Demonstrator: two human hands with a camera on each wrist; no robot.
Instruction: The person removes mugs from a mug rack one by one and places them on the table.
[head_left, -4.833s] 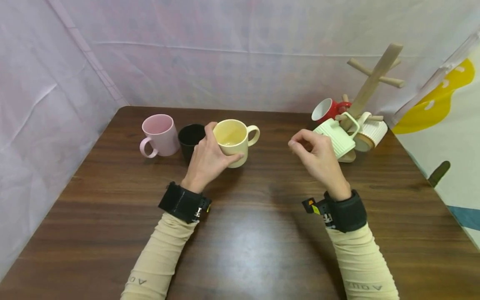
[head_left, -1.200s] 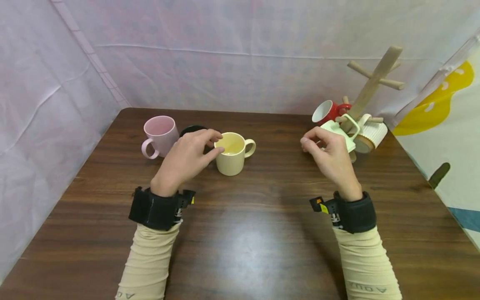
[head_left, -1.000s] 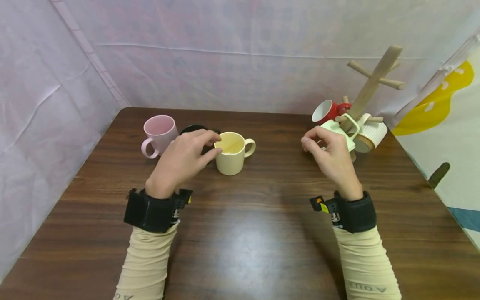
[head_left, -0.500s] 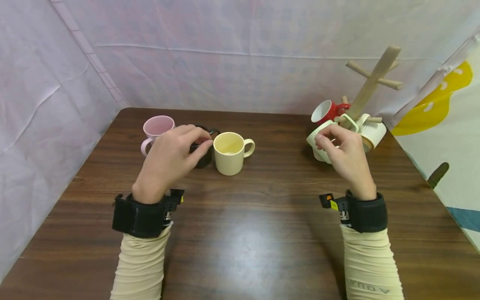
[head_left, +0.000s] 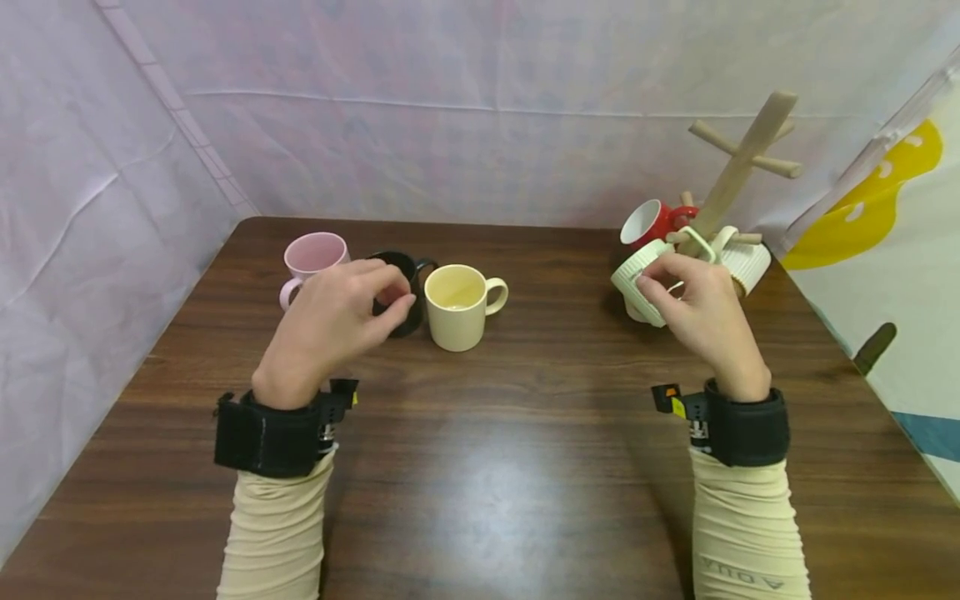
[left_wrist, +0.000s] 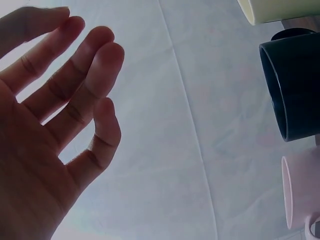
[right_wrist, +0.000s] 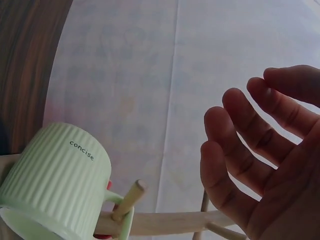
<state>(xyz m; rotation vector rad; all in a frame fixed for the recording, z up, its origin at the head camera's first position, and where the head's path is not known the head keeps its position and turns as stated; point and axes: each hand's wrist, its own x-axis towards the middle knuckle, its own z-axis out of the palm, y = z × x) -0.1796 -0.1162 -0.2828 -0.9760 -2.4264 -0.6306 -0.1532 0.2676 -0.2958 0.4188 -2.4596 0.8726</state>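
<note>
While the yellow mug (head_left: 455, 323) stands upright on the desk (head_left: 480, 467), the left hand (head_left: 326, 325) hovers to its left, before the black mug (left_wrist: 295, 89) and pink mug (head_left: 316, 252); to the yellow mug's right, the right hand (head_left: 705, 317) hovers near the pale green mug (right_wrist: 60, 180) hung on the wooden rack (head_left: 740, 171); both hands are loosely bent, gripping nothing.

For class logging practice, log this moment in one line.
left hand: empty; right hand: empty; yellow mug: upright on table; green mug: on rack
</note>
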